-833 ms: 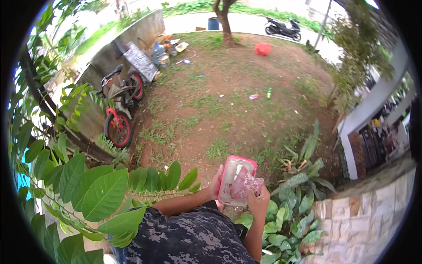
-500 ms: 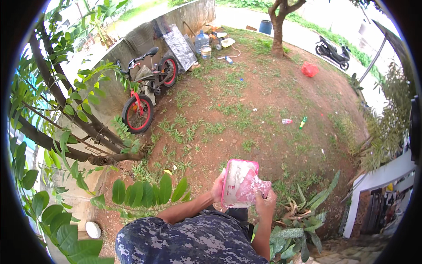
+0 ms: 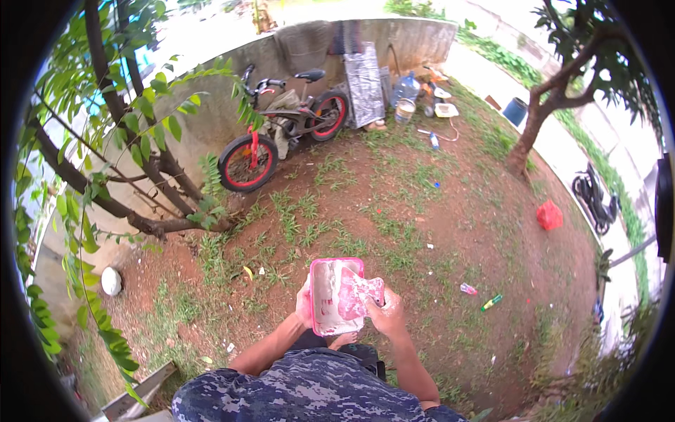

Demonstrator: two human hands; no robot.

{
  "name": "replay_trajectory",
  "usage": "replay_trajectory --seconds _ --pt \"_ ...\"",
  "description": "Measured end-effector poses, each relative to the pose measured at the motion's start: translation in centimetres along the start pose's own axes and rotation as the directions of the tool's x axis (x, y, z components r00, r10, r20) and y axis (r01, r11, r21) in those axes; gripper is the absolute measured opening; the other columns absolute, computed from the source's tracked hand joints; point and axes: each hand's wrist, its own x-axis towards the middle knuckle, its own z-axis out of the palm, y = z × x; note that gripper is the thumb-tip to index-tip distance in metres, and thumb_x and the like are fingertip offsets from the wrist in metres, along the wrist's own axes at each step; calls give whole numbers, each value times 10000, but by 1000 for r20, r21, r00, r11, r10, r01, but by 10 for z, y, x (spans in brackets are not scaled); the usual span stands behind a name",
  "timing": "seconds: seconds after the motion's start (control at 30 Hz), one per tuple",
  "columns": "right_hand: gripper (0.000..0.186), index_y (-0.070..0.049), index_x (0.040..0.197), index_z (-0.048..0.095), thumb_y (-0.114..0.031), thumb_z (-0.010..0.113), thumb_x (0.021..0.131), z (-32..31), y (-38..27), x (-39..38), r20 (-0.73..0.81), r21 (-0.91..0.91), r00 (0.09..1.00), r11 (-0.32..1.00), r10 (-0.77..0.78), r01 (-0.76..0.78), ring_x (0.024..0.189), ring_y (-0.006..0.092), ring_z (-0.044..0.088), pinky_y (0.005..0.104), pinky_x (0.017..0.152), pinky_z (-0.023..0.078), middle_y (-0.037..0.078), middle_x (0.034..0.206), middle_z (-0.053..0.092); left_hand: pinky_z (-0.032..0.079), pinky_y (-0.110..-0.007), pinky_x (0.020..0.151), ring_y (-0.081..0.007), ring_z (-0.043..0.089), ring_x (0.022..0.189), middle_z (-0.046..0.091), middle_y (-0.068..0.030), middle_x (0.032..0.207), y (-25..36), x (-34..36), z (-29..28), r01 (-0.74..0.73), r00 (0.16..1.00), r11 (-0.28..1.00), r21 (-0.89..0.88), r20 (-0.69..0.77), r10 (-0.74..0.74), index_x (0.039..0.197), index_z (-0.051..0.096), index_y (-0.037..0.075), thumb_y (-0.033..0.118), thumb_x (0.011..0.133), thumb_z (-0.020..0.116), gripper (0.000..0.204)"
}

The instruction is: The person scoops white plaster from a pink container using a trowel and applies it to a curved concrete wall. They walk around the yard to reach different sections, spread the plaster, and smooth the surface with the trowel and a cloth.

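My left hand (image 3: 304, 304) grips the left side of a pink rectangular tray (image 3: 323, 263), its fingers partly hidden beneath. White paste smears the tray's inside, with a few pink patches showing through. In my right hand (image 3: 387, 312) is a pink scraper (image 3: 351, 293) with a short handle, streaked with the same white paste. Its broad blade lies over the tray's right half, and it looks to be touching the paste. White residue also marks my right fingers.
A bicycle (image 3: 254, 163) with red rims leans by a concrete wall (image 3: 422, 46). Left of me stands a branching tree (image 3: 151, 225); another tree (image 3: 524, 148) rises at the right. A red plastic bag (image 3: 549, 215), a green bottle (image 3: 491, 303) and a white round object (image 3: 111, 281) lie on the ground.
My view has swung to the left, so the yard appears shifted rightward. The scraper has moved further in over the tray, with both hands keeping their grips.
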Motion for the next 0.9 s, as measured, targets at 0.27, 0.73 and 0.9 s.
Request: replay_trajectory --seconds 0.27,0.73,0.9 --pt "225 4 1028 661 -56 664 811 43 -24 66 155 39 987 998 -49 43 758 133 629 313 696 501 100 848 696 393 -537 1067 -317 533 1238 532 -126 1385 48 -3 1 -226 974 971 -84 -40 223 1433 440 110 571 964 385 660" --pt "234 14 1048 649 -73 655 831 130 -63 106 599 -109 798 981 -65 161 819 137 655 321 736 510 105 886 713 408 -506 1068 -296 534 1238 512 -108 1403 72 -67 -12 -680 727 731 -46 -169 666 1451 405 131 611 958 353 690" --pt "248 3 1078 639 -98 635 852 150 -72 103 740 -111 666 961 -91 254 815 141 648 331 746 508 125 875 707 393 -490 1084 -297 531 1237 532 -119 1373 53 -83 -10 -826 557 564 -15 -178 811 1426 424 89 646 937 392 742"
